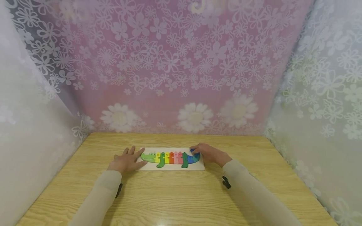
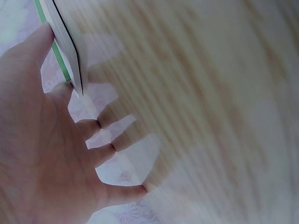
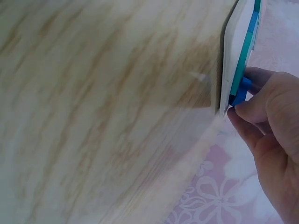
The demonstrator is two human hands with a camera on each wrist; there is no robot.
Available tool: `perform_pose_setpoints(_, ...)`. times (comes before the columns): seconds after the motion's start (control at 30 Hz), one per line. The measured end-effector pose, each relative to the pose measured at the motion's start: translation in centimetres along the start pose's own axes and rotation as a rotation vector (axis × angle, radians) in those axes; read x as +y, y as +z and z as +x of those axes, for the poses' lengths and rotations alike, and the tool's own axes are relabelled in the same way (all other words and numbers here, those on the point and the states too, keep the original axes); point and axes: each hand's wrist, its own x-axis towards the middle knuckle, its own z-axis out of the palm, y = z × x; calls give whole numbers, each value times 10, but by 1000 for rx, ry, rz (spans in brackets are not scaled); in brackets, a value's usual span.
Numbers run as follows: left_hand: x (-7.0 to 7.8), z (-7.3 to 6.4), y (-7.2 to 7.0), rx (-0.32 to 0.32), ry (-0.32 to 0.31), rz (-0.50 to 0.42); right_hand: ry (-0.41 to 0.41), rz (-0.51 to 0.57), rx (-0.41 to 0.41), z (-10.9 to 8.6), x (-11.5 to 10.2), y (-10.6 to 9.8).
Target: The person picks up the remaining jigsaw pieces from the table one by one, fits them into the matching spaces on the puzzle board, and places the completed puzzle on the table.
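Note:
A wooden crocodile puzzle (image 1: 171, 158) in bright colours lies in a pale board (image 1: 172, 169) on the table. My left hand (image 1: 126, 160) is spread at the board's left end, its thumb and index finger touching the edge beside the green head piece (image 1: 149, 157). In the left wrist view its other fingers rest on the tabletop. At the right end my right hand (image 1: 210, 153) pinches a blue tail piece (image 3: 241, 92) between thumb and fingers. That piece stands tilted above the board in the right wrist view, and the fingers partly hide it.
The wood-grain table (image 1: 175, 197) runs back to a pink flowered cloth (image 1: 181, 78). Pale flowered sheets hang at the left (image 1: 36, 125) and at the right (image 1: 316, 103). Black straps show at both wrists.

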Motion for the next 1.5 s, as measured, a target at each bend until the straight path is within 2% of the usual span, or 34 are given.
perform_pose_setpoints(0.27, 1, 1, 0, 5, -3, -2, -42, 1, 31, 2, 3, 1)
perform_pose_setpoints(0.83, 3, 4, 0, 11, -13, 6, -51, 38, 77, 4, 13, 7)
perform_pose_setpoints(1.1, 2, 2, 1, 9, -13, -9, -46, 52, 63, 1, 9, 7)
perform_pose_setpoints(1.2, 1, 1, 1, 1, -10, -18, -34, 40, 64, -1, 6, 8)
perform_pose_setpoints(1.43, 2, -3, 0, 11, 2, 1, 84, 73, 123, -11, -1, 9)
perform_pose_setpoints(1.5, 2, -3, -1, 8, 1, -3, 93, 86, 139, -12, 0, 11)
